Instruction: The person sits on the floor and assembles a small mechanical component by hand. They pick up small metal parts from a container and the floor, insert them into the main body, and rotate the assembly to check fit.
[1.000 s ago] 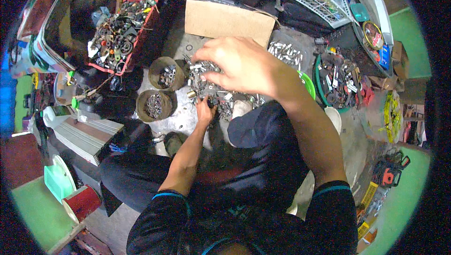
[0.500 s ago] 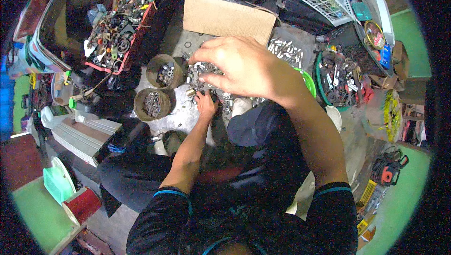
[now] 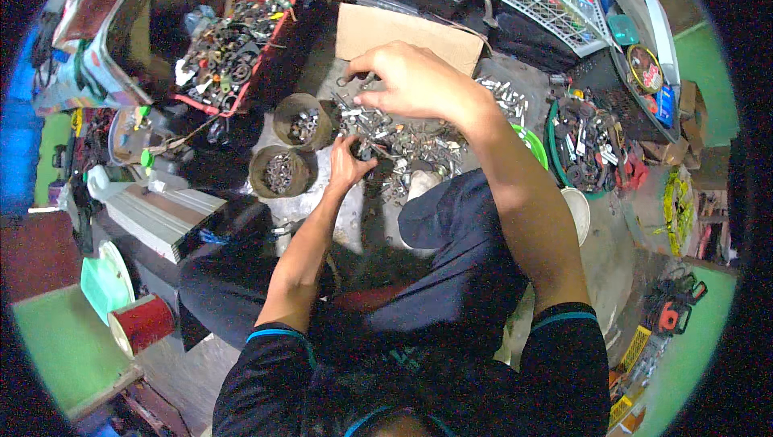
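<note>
A heap of small metal parts [image 3: 427,147] lies on the floor before me. My left hand [image 3: 345,169] is at its near left edge, thumb and fingers apart and curved around a dark metal part [image 3: 367,150]; I see no firm grip on it. Over the far side of the heap hovers my right hand [image 3: 415,78], thumb and fingers bent but apart, with grey metal showing between them. Left of the heap stand two round tubs, a far tub [image 3: 282,125] and a near tub [image 3: 256,173], both holding small metal pieces.
Behind the heap is a cardboard piece [image 3: 411,34]. A red crate [image 3: 259,62] of mixed parts stands far left. To the right are a green-rimmed basket [image 3: 555,147] of parts, a bright green bowl [image 3: 531,145] and a white lattice basket [image 3: 547,14].
My right hand has moved farther from me and lower, toward the cardboard. The left hand has shifted a little left against the heap, and its fingers have spread. The whole view has shifted slightly.
</note>
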{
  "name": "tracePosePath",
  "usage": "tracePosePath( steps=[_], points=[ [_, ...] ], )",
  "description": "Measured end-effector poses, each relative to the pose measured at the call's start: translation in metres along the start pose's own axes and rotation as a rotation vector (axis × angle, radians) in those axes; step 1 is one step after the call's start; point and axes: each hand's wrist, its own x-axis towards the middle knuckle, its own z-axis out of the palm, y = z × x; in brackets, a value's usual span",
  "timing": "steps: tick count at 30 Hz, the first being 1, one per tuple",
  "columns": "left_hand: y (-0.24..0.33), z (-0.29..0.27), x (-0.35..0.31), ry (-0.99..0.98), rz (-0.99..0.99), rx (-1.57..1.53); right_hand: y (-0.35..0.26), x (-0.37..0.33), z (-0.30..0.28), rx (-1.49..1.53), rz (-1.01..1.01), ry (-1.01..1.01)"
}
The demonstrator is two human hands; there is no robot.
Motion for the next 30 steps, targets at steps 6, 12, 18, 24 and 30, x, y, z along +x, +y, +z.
tracePosePath(
  steps=[6,12,18,24,30],
  points=[
    [0.061,-0.097,0.016,0.172,0.253,0.0,0.019,0.019,0.027,0.03,0.241,0.021],
    [0.135,-0.2,0.001,0.273,0.319,-0.098,-0.031,0.022,0.055,0.953,0.431,-0.132],
    [0.139,-0.241,-0.032,0.445,0.382,-0.111,-0.082,0.031,0.066,1.297,0.381,0.074],
    [0.129,-0.246,-0.039,0.483,0.289,-0.455,-0.102,0.04,0.072,1.546,0.283,0.249],
    [0.123,-0.247,-0.054,0.14,-0.016,-1.113,-0.135,0.044,0.079,1.061,0.128,0.532]
  ],
)
